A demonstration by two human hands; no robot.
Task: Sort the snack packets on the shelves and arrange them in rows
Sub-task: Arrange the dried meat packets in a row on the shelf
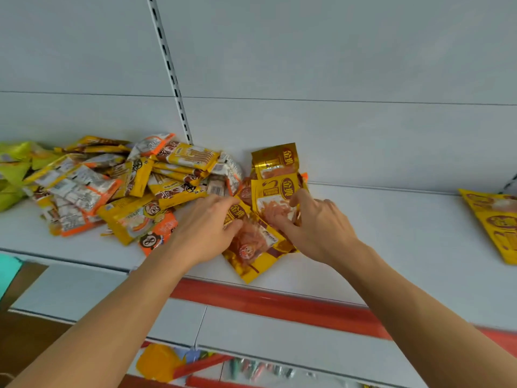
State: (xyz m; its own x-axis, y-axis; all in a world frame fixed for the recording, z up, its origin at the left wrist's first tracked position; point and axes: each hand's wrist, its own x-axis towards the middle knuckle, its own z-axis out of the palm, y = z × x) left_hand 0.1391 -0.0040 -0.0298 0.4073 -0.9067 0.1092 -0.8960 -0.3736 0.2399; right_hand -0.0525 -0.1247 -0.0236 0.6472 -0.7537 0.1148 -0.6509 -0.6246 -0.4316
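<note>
Near the shelf's [363, 247] front edge, both hands are pinching yellow packets [275, 191]: left grip [207, 231], right grip [319, 228].

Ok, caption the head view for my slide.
Both hands gather gold snack packets beside a mixed pile on the shelf.

two chinese characters in a round brown seal are seen on the gold packets [275, 161] (too blurred to be read); a barcode [216, 189] is printed on a white packet.
</note>
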